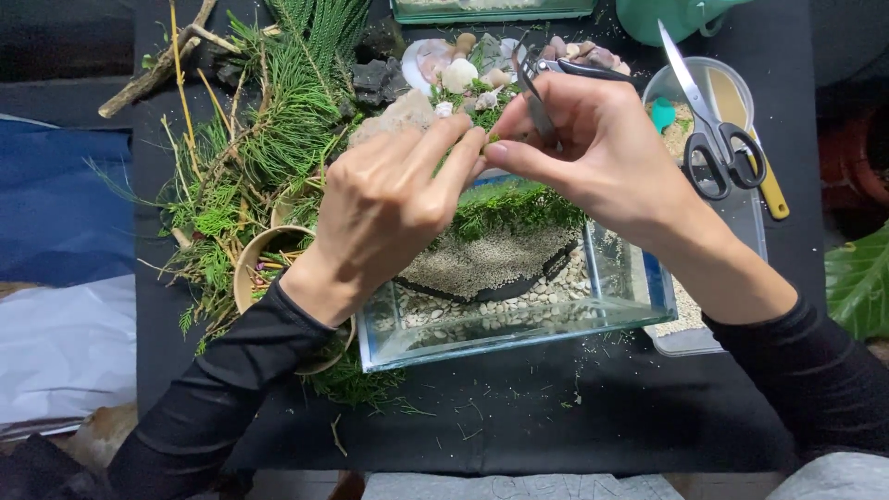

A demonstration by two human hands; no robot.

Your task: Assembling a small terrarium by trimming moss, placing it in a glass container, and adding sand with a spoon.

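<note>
My left hand (394,199) and my right hand (593,153) meet above a small glass tank (519,324) holding pale gravel, sandy grains and a band of green moss (514,206). The fingertips of both hands pinch a small green sprig (488,146) between them. My right hand also grips metal tweezers (537,88), whose tips point up and away. What the tweezers' tips hold cannot be seen.
Green conifer cuttings and twigs (269,139) lie left of the tank, with a round cardboard cup (255,268). A dish of shells and stones (454,65) sits behind. Scissors (713,139) rest on a plastic tray (732,213) with a yellow-handled tool at right. Black cloth covers the table.
</note>
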